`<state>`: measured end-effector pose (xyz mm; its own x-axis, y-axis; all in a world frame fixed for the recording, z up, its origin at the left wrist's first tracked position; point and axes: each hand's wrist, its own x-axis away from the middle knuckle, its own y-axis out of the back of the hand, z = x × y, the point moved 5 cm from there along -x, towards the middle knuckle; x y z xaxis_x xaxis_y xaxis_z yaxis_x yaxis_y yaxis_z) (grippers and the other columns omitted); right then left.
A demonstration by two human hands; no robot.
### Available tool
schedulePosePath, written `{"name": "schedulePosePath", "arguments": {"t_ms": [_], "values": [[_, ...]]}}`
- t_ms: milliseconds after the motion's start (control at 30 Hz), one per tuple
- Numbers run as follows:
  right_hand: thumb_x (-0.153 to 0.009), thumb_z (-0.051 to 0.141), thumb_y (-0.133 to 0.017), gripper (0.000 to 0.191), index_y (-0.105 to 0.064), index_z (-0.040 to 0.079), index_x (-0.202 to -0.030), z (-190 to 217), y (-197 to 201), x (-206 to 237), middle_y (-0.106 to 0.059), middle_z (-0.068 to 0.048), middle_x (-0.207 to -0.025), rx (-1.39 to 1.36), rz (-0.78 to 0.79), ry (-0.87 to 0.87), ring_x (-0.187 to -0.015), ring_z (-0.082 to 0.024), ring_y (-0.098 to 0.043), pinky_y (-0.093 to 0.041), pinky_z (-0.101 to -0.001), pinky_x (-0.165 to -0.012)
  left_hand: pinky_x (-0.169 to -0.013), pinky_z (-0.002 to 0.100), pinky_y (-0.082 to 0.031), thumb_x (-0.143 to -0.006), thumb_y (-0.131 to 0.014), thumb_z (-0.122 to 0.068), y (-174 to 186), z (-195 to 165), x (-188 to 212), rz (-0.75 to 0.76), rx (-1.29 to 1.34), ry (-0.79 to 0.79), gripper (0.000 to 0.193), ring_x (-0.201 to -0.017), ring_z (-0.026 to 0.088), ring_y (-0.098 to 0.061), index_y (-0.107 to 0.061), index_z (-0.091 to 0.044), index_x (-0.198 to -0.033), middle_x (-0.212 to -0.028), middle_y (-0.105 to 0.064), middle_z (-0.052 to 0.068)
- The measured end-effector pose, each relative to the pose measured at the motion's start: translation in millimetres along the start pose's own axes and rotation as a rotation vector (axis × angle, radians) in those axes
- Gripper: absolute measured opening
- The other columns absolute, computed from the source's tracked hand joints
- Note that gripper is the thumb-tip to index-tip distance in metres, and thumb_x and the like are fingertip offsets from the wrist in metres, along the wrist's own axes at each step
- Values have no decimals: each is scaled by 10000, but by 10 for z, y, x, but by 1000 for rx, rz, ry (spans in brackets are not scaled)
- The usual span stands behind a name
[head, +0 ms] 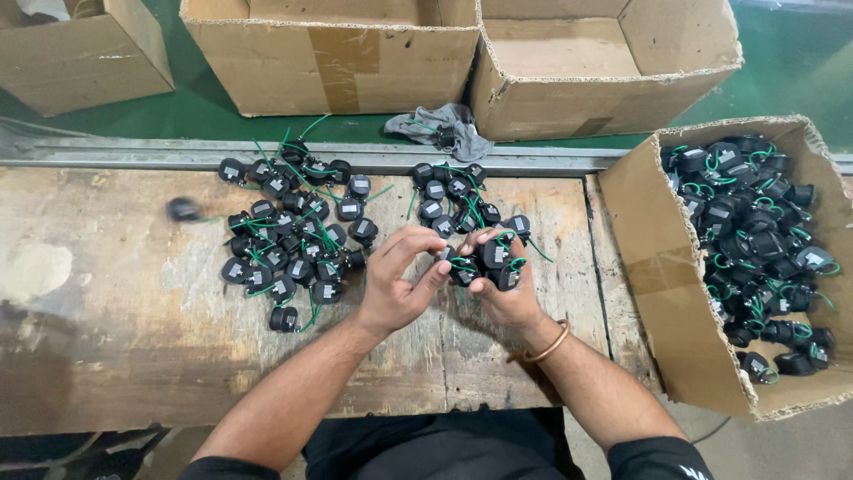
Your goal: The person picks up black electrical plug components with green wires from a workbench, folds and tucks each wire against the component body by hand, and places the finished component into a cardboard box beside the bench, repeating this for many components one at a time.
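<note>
My right hand (508, 293) grips a small bunch of black round parts with green wires (490, 258) over the worn wooden bench (115, 320). My left hand (400, 276) pinches one black part (447, 256) at the edge of that bunch. A large pile of the same black parts (289, 236) lies to the left of my hands. A smaller pile (453, 196) sits just beyond them. A copper bangle (549, 342) circles my right wrist.
An open cardboard box (657, 267) at the right holds many more black parts (755, 240). Three cardboard boxes (338, 62) stand beyond a metal rail (133, 153). A grey cloth (444, 129) lies by the rail. One blurred black part (184, 210) sits far left.
</note>
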<state>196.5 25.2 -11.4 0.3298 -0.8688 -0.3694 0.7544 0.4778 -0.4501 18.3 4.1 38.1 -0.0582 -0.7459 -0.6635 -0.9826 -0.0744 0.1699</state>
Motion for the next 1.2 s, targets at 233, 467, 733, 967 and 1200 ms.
{"name": "schedulePosePath", "arguments": {"t_ms": [233, 467, 733, 967, 1200], "values": [[-868, 238, -889, 593, -488, 110, -1286, 209, 115, -89, -540, -85, -1213, -30, -74, 66, -1114, -226, -600, -610, -412, -840, -926, 395, -536, -863, -782, -62, -46, 112, -69, 67, -226, 31, 331, -1081, 312, -656, -649, -37, -1165, -1191, -660, 127], [-943, 357, -815, 606, -487, 194, -1426, 950, 780, -145, -603, -38, -1202, -138, -370, 401, -1099, -199, -649, -599, -352, -829, -1040, 470, -453, -822, -775, -134, -281, 292, 34, 385, -409, 37, 372, -1297, 355, -525, -684, -77, -1178, -1318, -629, 113], [-905, 269, -722, 845, -293, 30, -1592, 1741, 1326, -75, -339, -307, -1627, -840, -348, 574, -1483, -421, -469, -607, -341, -996, -1074, 466, -433, -821, -740, -113, -307, 393, 66, 420, -527, 47, 383, -1339, 342, -499, -696, -94, -1201, -1393, -588, 100], [-1011, 322, -641, 930, -110, 121, -1747, 1641, 1316, -2, -427, -221, -1640, -714, -210, 618, -1279, -302, -631, -630, -313, -936, -1056, 484, -426, -774, -801, -206, -281, 366, 19, 416, -611, 25, 352, -1325, 348, -492, -704, -84, -1090, -1400, -579, 112], [-1084, 163, -738, 595, -369, 106, -1547, 991, 939, -166, -669, -122, -1159, 23, -236, 385, -906, -201, -691, -607, -324, -775, -898, 382, -555, -797, -855, -133, -88, 373, -23, 266, -403, 54, 359, -1120, 305, -655, -664, -55, -1090, -1207, -644, 89]]}}
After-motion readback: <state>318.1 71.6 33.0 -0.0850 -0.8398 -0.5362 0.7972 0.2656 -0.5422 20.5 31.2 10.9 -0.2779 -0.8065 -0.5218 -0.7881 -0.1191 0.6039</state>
